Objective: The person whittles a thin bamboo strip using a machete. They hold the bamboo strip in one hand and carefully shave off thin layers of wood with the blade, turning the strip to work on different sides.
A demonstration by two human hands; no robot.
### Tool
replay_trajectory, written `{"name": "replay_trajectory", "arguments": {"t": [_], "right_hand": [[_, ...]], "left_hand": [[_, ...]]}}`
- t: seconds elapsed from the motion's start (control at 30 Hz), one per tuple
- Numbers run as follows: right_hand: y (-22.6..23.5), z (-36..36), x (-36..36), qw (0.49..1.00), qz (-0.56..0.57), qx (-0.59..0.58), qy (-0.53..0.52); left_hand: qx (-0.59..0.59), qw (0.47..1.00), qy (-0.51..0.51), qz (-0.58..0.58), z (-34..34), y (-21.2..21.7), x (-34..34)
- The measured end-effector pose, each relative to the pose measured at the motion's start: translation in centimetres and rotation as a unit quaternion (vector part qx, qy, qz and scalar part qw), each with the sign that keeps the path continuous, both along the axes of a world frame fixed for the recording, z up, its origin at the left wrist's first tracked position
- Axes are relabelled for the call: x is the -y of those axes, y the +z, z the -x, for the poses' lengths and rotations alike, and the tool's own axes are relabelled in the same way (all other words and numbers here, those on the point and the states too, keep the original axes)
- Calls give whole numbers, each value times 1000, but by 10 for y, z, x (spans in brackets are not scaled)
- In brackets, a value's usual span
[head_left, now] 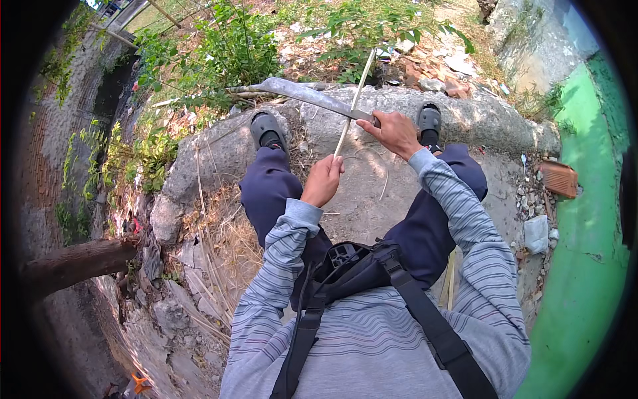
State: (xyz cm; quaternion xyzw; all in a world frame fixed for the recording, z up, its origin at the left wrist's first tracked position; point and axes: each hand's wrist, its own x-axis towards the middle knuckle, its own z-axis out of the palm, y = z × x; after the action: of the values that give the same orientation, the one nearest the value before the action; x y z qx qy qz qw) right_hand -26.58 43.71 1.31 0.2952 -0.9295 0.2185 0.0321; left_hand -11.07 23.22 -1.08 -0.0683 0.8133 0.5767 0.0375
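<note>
My left hand (pixel 321 181) is closed around the lower end of a thin pale stick (pixel 363 78), which slants up and away to the right. In my right hand (pixel 395 134) is the handle of a machete (pixel 310 97), its long grey blade pointing left. The blade crosses the stick near the handle end, a little above my left hand. Whether the edge touches the stick or only overlaps it, I cannot tell. Both hands are in front of my knees, between my two dark clogs (pixel 268 129).
A rough stone ledge (pixel 492 116) runs under my feet. Leafy plants (pixel 242 50) and litter lie beyond it. On the right are a green wall (pixel 585 233) and an orange-brown brick (pixel 559 178). A log (pixel 80 261) juts in at left, near broken stones.
</note>
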Motion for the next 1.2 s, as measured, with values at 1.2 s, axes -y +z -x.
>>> {"name": "replay_trajectory", "arguments": {"t": [1.2], "right_hand": [[6,15,-3,998,3,-63,13]], "left_hand": [[23,997,-2,67,-62,41,25]]}}
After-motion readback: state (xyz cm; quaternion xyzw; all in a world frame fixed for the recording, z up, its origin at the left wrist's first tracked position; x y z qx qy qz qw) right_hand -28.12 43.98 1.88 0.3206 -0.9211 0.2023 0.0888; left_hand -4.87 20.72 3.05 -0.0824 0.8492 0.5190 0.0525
